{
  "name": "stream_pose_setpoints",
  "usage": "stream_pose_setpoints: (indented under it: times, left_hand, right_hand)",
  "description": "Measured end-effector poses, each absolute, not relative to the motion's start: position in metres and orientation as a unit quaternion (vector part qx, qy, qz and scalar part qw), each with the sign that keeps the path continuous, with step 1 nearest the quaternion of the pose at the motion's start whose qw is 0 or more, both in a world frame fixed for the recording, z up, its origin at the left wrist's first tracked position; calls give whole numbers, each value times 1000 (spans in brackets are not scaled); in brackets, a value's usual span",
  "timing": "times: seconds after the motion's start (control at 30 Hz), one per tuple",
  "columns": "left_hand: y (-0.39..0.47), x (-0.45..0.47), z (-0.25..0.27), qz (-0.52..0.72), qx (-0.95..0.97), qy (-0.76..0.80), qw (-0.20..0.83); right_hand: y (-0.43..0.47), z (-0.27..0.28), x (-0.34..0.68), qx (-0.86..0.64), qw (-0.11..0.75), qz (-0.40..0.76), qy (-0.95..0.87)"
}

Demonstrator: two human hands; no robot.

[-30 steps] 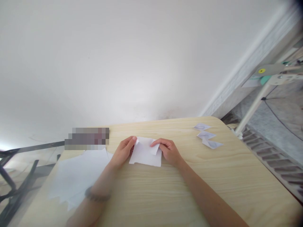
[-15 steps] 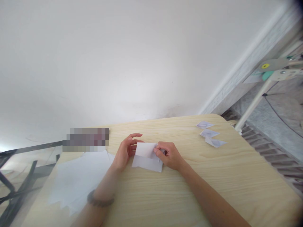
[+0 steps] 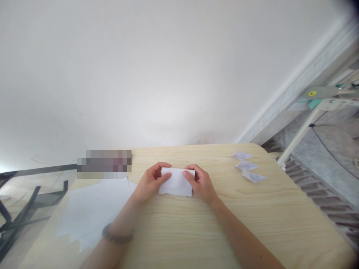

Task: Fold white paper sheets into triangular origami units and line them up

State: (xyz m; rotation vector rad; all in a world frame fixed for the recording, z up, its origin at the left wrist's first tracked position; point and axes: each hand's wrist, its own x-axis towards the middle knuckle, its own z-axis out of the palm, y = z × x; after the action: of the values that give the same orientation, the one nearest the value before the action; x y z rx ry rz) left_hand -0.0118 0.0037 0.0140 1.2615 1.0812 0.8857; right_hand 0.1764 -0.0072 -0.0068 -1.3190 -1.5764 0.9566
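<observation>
A small folded sheet of white paper (image 3: 176, 185) is held between my hands over the middle of the table, its fold along the far edge. My left hand (image 3: 151, 181) grips the left end, thumb on the near face and fingers behind. At the right end, my right hand (image 3: 202, 183) pinches the paper the same way, with its thumb in front. The fingertips behind the sheet are partly hidden.
Three folded white paper pieces (image 3: 246, 165) lie at the table's back right. Several loose white sheets (image 3: 89, 209) spread over the left side, partly under my left forearm. A blurred-out object (image 3: 103, 164) is at the back left. A white wall (image 3: 168, 74) rises behind the wooden table (image 3: 179, 231).
My left hand has closed on the paper's left end; its fingers were spread before. The upper flap has come down toward me, so the paper looks shorter. The view has shifted slightly.
</observation>
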Motion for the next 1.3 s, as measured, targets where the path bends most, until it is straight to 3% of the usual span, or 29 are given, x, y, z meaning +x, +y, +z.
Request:
stream_pose_setpoints:
  times: [0.2,0.63,1.0,1.3]
  left_hand:
    - [1,-4,18,362,573,533,507]
    - [0,-3,15,375,556,508,540]
    - [1,-6,10,383,540,513,546]
    - [1,-7,2,409,574,472,529]
  right_hand:
    - [-10,-4,174,-508,434,364,-649]
    - [-6,-9,175,-491,467,450,-582]
    - [-8,-6,174,-481,464,455,-588]
    - [-7,-8,176,-521,447,396,-611]
